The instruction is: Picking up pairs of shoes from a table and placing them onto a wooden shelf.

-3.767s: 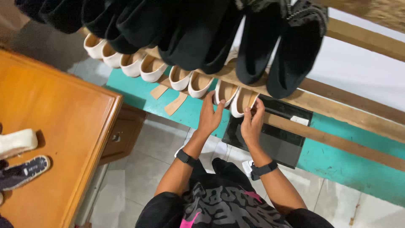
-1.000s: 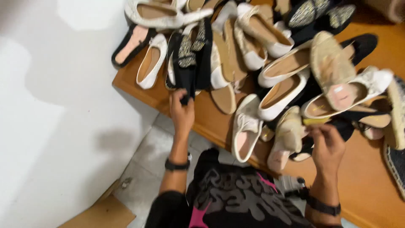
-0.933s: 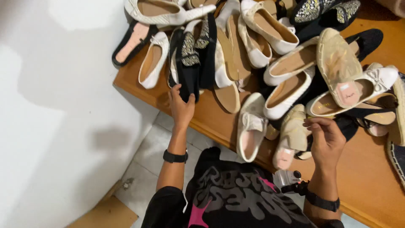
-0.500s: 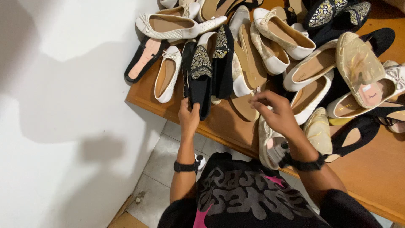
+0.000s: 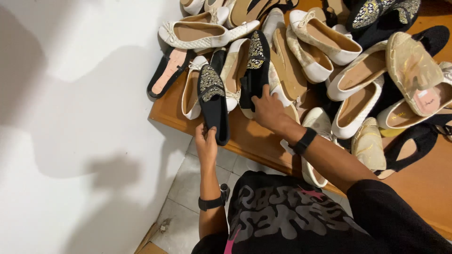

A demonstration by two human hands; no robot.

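Black shoes [image 5: 214, 101] with gold, perhaps beaded, toe patterns amid cream flats [image 5: 207, 34] on orange-brown table [image 5: 245, 136].

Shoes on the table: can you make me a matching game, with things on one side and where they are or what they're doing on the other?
Things:
1. left hand
2. right hand
3. pink-soled black sandal
4. long white flat

Places:
A. at the pile's left edge
B. grips a black beaded shoe at the table edge
C. lies sideways near the top
D. on a second black beaded shoe

Pairs: 1-B, 2-D, 3-A, 4-C
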